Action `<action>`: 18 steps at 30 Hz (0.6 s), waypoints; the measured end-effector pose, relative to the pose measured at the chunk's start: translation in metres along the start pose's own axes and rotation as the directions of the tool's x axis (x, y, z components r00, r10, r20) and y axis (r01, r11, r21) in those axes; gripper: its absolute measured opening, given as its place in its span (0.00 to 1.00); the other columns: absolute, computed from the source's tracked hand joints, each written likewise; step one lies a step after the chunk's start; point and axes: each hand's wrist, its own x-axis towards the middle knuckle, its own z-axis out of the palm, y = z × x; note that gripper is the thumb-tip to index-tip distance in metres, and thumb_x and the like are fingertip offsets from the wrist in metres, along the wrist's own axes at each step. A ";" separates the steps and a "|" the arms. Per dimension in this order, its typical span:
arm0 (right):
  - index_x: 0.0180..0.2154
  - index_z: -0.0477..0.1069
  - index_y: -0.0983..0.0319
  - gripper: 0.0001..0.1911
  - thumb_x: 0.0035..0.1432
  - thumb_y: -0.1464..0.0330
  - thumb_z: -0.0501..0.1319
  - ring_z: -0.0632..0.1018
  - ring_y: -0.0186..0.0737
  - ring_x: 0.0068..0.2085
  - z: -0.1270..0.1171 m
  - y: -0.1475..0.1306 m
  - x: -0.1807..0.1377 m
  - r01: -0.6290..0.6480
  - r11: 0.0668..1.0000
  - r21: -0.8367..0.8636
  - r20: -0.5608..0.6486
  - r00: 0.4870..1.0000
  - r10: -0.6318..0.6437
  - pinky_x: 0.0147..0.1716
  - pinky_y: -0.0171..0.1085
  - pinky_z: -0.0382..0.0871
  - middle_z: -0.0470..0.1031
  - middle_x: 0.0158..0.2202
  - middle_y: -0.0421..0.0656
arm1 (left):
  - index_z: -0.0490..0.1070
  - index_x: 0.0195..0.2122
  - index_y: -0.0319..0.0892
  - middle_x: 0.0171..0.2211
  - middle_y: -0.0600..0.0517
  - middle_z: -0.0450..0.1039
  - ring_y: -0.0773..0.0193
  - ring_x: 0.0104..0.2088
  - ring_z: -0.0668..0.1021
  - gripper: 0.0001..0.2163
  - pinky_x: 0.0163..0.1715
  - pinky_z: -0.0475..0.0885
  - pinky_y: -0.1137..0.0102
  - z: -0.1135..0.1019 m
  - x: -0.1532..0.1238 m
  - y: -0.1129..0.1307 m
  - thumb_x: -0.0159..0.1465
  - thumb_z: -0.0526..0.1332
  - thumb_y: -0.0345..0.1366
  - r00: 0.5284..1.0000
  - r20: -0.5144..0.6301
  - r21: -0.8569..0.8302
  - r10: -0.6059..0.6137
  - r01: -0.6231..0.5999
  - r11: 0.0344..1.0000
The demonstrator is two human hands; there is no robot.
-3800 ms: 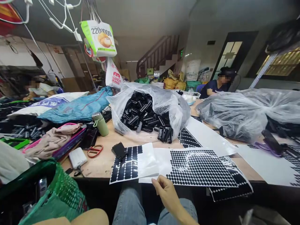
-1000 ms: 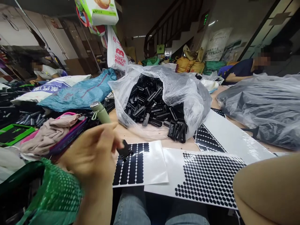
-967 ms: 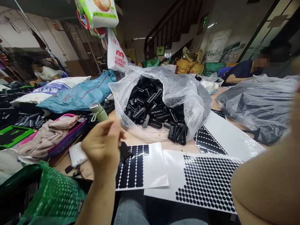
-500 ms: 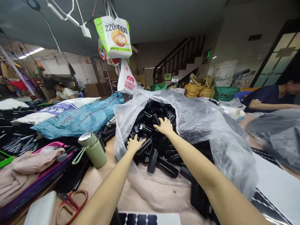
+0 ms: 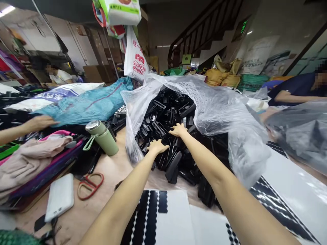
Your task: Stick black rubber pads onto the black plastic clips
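Both my arms reach forward into an open clear plastic bag (image 5: 222, 102) heaped with black plastic parts (image 5: 166, 112). My left hand (image 5: 156, 146) lies palm down on the near edge of the heap, fingers stretched over the parts. My right hand (image 5: 178, 130) rests a little farther in, fingers spread flat on the pile. Neither hand visibly grips a part. In front of me lie white sheets carrying black adhesive pads (image 5: 153, 214).
A green flask (image 5: 102, 136), red scissors (image 5: 89, 185) and a white power bank (image 5: 60, 196) lie on the wooden table at left. Another person's hand (image 5: 38, 122) reaches in from the far left. A second filled plastic bag (image 5: 298, 136) sits at right; another person sits behind it.
Both hands went from near my lap into the bag of parts. Since half a second ago they have drawn nearer to me over the heap, and the camera tilted down.
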 end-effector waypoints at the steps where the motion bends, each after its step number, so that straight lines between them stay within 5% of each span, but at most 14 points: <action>1: 0.49 0.68 0.55 0.27 0.52 0.50 0.52 0.55 0.58 0.57 0.000 -0.001 -0.014 0.020 1.000 0.004 0.000 1.000 -0.020 0.48 0.60 0.56 0.58 0.56 0.48 | 0.65 0.53 0.43 0.54 0.36 0.62 0.37 0.55 0.62 0.35 0.47 0.58 0.43 0.001 -0.014 0.002 0.48 0.56 0.59 1.000 -0.014 -0.008 0.014 -0.014 1.000; 6: 0.52 0.65 0.56 0.27 0.55 0.49 0.50 0.53 0.56 0.59 -0.014 -0.009 -0.100 0.105 0.994 0.037 -0.129 0.987 -0.099 0.52 0.55 0.53 0.49 0.62 0.47 | 0.61 0.55 0.39 0.57 0.38 0.58 0.43 0.58 0.57 0.32 0.52 0.56 0.50 -0.018 -0.087 0.000 0.52 0.59 0.52 0.976 -0.152 -0.057 0.154 -0.164 0.985; 9: 0.50 0.65 0.61 0.22 0.58 0.57 0.50 0.58 0.51 0.57 -0.020 -0.005 -0.175 0.232 0.962 0.144 -0.446 0.883 -0.146 0.53 0.49 0.54 0.57 0.58 0.51 | 0.58 0.56 0.36 0.55 0.40 0.61 0.53 0.56 0.62 0.25 0.54 0.57 0.61 -0.022 -0.143 -0.010 0.60 0.54 0.44 0.931 -0.280 -0.098 0.233 -0.270 0.958; 11: 0.43 0.68 0.63 0.17 0.59 0.60 0.50 0.67 0.46 0.50 -0.015 0.007 -0.234 0.317 0.914 0.254 -0.544 0.828 -0.136 0.49 0.43 0.60 0.67 0.49 0.51 | 0.62 0.53 0.37 0.51 0.42 0.66 0.57 0.52 0.67 0.20 0.53 0.60 0.64 -0.011 -0.183 -0.017 0.62 0.51 0.41 0.892 -0.345 -0.131 0.291 -0.353 0.926; 15: 0.30 0.67 0.60 0.12 0.56 0.62 0.51 0.73 0.42 0.33 0.016 0.047 -0.349 0.073 0.904 0.421 -0.301 0.951 0.064 0.36 0.39 0.65 0.72 0.29 0.43 | 0.68 0.47 0.39 0.44 0.43 0.70 0.55 0.47 0.70 0.15 0.49 0.63 0.64 0.030 -0.244 -0.018 0.62 0.52 0.40 0.863 -0.268 -0.085 0.427 -0.463 0.882; 18: 0.23 0.64 0.58 0.06 0.51 0.67 0.54 0.73 0.46 0.30 0.044 0.072 -0.408 -0.129 0.900 0.415 -0.113 0.975 0.191 0.33 0.42 0.65 0.71 0.25 0.43 | 0.69 0.44 0.39 0.43 0.42 0.69 0.52 0.47 0.69 0.15 0.47 0.64 0.61 0.058 -0.275 -0.008 0.62 0.52 0.41 0.867 -0.165 0.052 0.470 -0.468 0.882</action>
